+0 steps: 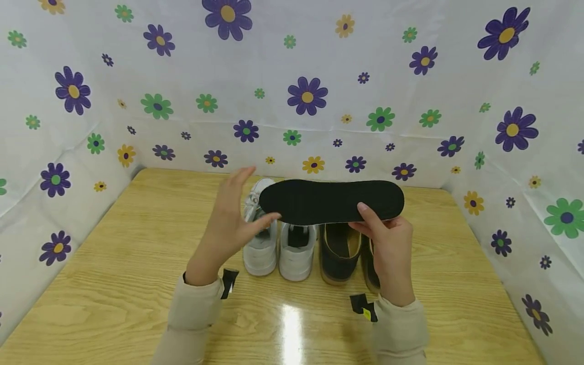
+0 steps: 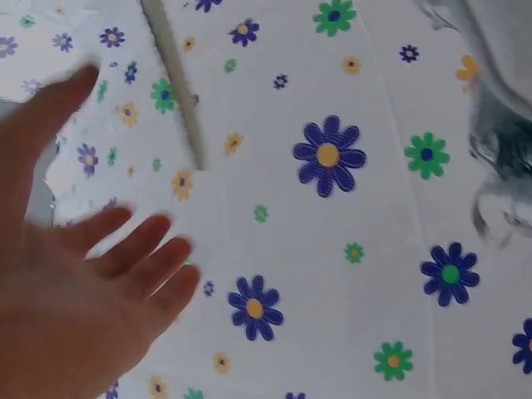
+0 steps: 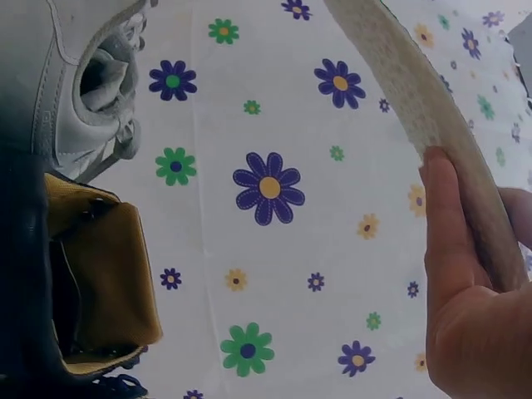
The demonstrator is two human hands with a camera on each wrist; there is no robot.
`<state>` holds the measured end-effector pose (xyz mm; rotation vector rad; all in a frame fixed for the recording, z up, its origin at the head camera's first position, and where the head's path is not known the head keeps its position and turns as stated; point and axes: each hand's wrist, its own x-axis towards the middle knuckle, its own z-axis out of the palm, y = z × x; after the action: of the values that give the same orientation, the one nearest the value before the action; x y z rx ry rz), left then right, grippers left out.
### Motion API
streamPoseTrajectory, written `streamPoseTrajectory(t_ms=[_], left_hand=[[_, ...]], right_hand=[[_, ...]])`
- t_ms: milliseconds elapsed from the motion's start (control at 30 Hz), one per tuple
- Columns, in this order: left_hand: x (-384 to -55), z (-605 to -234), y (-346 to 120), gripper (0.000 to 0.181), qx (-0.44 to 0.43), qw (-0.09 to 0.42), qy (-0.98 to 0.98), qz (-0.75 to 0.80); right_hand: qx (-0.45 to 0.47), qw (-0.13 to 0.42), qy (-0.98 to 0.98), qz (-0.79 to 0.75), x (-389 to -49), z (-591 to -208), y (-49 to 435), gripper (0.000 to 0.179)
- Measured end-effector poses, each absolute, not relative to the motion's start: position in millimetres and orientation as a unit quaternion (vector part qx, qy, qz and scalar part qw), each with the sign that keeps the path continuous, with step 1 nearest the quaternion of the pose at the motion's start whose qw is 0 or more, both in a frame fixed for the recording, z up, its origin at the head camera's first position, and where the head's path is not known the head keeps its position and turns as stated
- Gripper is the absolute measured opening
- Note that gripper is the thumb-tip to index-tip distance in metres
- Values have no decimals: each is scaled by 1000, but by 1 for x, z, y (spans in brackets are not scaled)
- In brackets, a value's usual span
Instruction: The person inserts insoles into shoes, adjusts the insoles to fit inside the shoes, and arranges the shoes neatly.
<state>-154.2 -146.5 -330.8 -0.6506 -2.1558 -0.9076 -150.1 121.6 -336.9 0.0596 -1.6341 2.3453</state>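
Note:
A black insole point(image 1: 328, 202) is held up lengthwise above the shoes, its dark face towards the head camera. My right hand point(image 1: 390, 243) pinches it near its right end, thumb on the dark face and fingers behind. From the right wrist, the insole point(image 3: 420, 100) shows its pale, speckled side edge-on. My left hand point(image 1: 228, 218) is spread beside the insole's left end, thumb and fingers apart, with the thumb tip close to its lower edge. In the left wrist view the left hand point(image 2: 108, 283) has an empty palm, and the insole's edge point(image 2: 173, 79) appears beyond the fingers.
Behind and below the insole, a pair of white sneakers point(image 1: 295, 262) and a pair of dark shoes with tan lining point(image 1: 337, 266) stand side by side on the wooden table point(image 1: 137, 274). The insole and right hand partly cover them. A flower-printed cloth point(image 1: 274, 61) surrounds the table's back and sides.

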Motion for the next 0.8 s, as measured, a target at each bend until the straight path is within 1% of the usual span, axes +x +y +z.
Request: streamPoseTrajectory(t_ms=[33, 100, 233, 333, 467, 533, 600, 633, 667, 733, 800], left_hand=[[-154, -331, -144, 95, -281, 336, -843, -313], [-151, -333, -138, 105, -315, 301, -860, -265], [-145, -337, -124, 111, -324, 230, -894, -207], [-141, -338, -118, 110, -313, 185, -913, -183], [-138, -338, -114, 100, -294, 159, -925, -182], [-140, -339, -114, 95, -292, 156, -924, -192], [-141, -340, -116, 91, -287, 157, -923, -203], [-142, -340, -117, 90, -285, 159, -922, -208], [-142, -340, -119, 89, -281, 159, -922, -212], [-144, -341, -122, 88, -273, 163, -924, -213], [-145, -341, -125, 87, -269, 166, -925, -211]], right_hand=[[20, 134, -578, 804, -149, -336, 123, 4], [21, 118, -603, 789, -148, -334, 124, 5], [26, 85, -647, 758, -146, -333, 124, 8], [27, 71, -667, 741, -144, -332, 124, 4], [26, 62, -692, 718, -142, -329, 125, 2], [25, 62, -709, 702, -142, -328, 125, 11], [24, 86, -727, 681, -142, -327, 127, 25], [24, 112, -739, 664, -143, -328, 128, 31], [31, 148, -751, 643, -143, -328, 129, 36], [55, 238, -775, 583, -143, -330, 132, 44], [100, 323, -794, 505, -142, -331, 133, 51]])
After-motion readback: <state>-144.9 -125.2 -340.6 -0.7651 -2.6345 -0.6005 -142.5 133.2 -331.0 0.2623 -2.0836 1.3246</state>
